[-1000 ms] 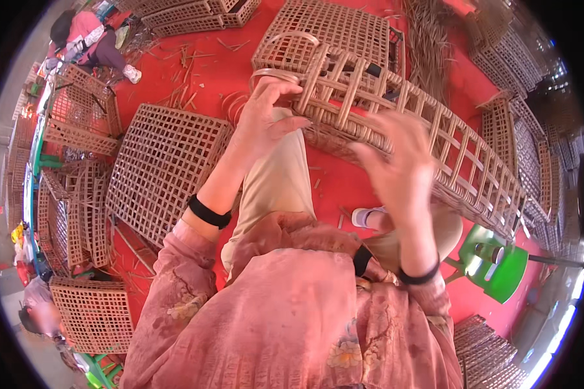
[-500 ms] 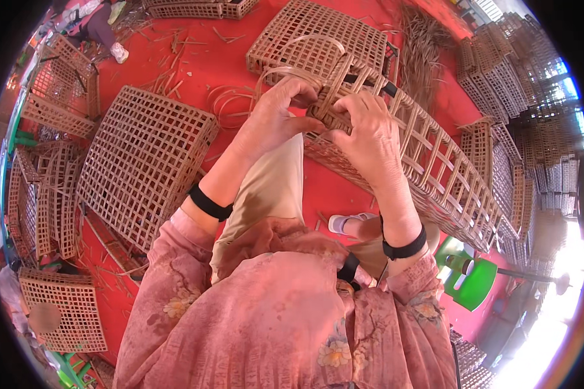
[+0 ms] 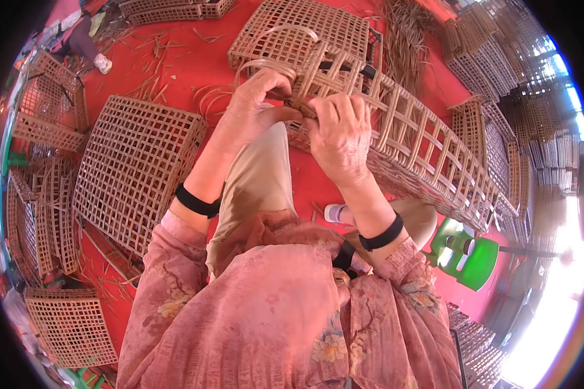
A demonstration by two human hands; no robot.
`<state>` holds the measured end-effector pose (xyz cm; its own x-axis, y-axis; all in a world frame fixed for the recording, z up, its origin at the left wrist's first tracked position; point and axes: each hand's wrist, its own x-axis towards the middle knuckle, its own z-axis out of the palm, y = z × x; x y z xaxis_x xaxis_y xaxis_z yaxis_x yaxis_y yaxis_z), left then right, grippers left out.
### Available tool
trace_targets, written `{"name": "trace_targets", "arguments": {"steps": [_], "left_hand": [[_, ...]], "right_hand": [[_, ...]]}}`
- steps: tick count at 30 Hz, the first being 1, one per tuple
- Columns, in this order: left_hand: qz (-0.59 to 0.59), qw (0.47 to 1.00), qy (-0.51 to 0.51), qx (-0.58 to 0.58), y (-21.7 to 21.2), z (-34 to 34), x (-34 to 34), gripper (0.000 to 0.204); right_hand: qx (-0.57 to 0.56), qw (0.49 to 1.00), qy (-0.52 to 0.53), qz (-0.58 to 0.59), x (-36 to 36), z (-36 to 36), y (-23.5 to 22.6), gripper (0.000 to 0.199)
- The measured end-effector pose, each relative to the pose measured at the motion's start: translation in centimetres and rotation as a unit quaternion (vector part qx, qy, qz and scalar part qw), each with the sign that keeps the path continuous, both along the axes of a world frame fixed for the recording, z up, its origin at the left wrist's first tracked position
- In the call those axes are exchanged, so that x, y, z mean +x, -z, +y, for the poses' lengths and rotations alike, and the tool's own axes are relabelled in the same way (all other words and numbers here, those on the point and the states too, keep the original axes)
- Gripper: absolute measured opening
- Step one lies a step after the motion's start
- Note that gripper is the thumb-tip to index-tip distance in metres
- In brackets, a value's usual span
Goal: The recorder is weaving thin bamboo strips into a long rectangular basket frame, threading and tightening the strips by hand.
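Note:
A long woven rattan basket [image 3: 428,148] with an openwork side slants from my hands toward the lower right, across my knee. Around its near-left corner curls my left hand [image 3: 261,107], closed on the rim, with the thumb pointing at the right hand; some fingertips are hidden behind the weave. My right hand [image 3: 341,135] is closed against the same corner, knuckles up, thumb and fingers pinching the weave there. Whether a single strip lies in that pinch is hidden. Loose pale rattan strips [image 3: 294,30] loop up and out beside my left hand.
A large square lattice panel [image 3: 136,168] lies at left; another woven piece [image 3: 344,29] sits beyond the basket. Dry strips [image 3: 405,45] lie in a bundle on the red floor. Stacked baskets [image 3: 483,58] stand at right, near a green plastic stool [image 3: 477,266]. Another person's leg [image 3: 87,45] shows far left.
My right hand has moved left and turned, its fingers folding tighter at the corner beside the left thumb. The left hand keeps its hold. The whole view has shifted slightly.

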<state>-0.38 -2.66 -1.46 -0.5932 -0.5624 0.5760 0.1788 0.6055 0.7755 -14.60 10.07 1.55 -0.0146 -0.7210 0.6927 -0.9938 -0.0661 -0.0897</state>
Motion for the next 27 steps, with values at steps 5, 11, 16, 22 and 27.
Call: {"name": "trace_targets", "arguments": {"steps": [5,11,16,22,27], "left_hand": [[-0.059,0.990,-0.068,-0.109,-1.7,1.7,0.2,0.046],[-0.140,0.929,-0.091,-0.331,-2.6,4.8,-2.2,0.052],[-0.152,0.919,-0.113,-0.347,-2.6,5.4,-3.2,0.054],[-0.149,0.916,-0.116,-0.354,-1.9,5.9,-3.9,0.050],[-0.119,0.916,-0.111,-0.367,-1.8,5.6,-4.5,0.046]], "right_hand": [[0.042,0.998,0.036,-0.037,-1.2,3.1,-1.4,0.045],[0.112,0.991,0.059,-0.041,-3.1,6.1,-2.1,0.041],[0.101,0.990,0.095,-0.003,-3.5,6.2,-1.8,0.036],[0.028,0.998,0.047,-0.016,-4.4,5.8,0.2,0.029],[-0.033,0.997,0.066,-0.005,-4.0,5.8,1.3,0.028]]}}
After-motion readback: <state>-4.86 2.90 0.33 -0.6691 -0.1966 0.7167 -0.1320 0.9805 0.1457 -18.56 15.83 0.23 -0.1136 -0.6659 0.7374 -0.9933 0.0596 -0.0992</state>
